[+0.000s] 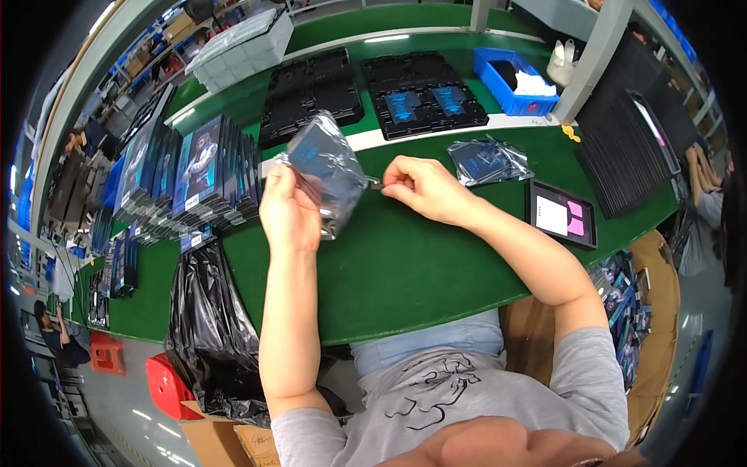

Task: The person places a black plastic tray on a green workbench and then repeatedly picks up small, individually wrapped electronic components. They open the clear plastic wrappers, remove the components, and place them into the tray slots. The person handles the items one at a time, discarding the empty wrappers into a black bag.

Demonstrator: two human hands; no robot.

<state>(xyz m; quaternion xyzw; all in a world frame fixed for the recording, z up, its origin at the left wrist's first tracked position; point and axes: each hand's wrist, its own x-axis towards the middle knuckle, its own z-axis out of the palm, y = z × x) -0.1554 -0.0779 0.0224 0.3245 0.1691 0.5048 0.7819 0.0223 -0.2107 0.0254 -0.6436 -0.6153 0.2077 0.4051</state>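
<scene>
My left hand is closed on the lower left edge of a shiny transparent plastic bag with a dark blue flat piece inside, held tilted above the green table. To its right, my right hand is closed in a pinch. A small dark bit shows at its fingertips, beside the bag's right edge; what it is I cannot make out. More bagged dark pieces lie on the table beyond my right hand. Near my right forearm sits an open black box with a white card and pink pieces in it.
Stacks of dark printed boxes stand on the left. Black trays lie at the back, one bearing two blue bagged pieces. A blue bin and stacked black trays stand right. A black plastic bag hangs off the front edge.
</scene>
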